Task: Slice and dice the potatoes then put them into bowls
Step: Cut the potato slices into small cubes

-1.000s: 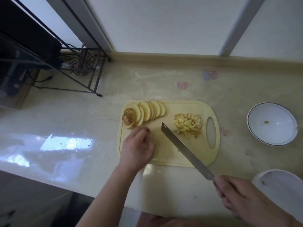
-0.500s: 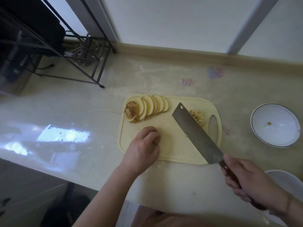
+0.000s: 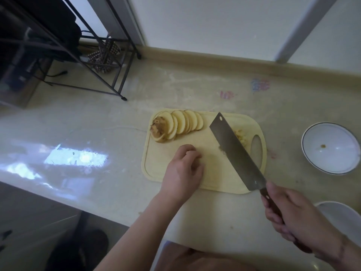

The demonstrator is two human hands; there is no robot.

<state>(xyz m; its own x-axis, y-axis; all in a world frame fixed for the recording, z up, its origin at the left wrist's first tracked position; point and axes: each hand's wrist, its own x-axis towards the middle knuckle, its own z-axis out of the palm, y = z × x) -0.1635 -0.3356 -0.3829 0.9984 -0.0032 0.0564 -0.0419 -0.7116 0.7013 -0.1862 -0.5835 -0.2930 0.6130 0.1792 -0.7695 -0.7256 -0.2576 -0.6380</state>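
Nearest the camera, the right hand (image 3: 297, 222) is wrapped round the dark handle of the cleaver (image 3: 237, 153), wrist low at the counter's front edge. Change over the last second: the blade has rolled from edge-on to flat-side-up and swung across to the right half of the cutting board (image 3: 195, 167), so it now covers most of the diced potato (image 3: 240, 136); only a fringe of cubes shows past its far edge, beside the board's handle slot. Judgement: this looks like gathering or scooping the dice for transfer, not another cut. The left hand (image 3: 183, 173) has stayed on the board's near-centre, fingers curled under, knuckles up; whether it pinches a piece I cannot tell. Farther back, the potato slices (image 3: 184, 124) lie fanned at the board's far-left corner, end piece (image 3: 158, 129) leftmost, unmoved. White bowl (image 3: 330, 147) stands well apart to the right, holding only a speck; a second bowl (image 3: 340, 216) shows near the right hand. Nothing bowled yet.
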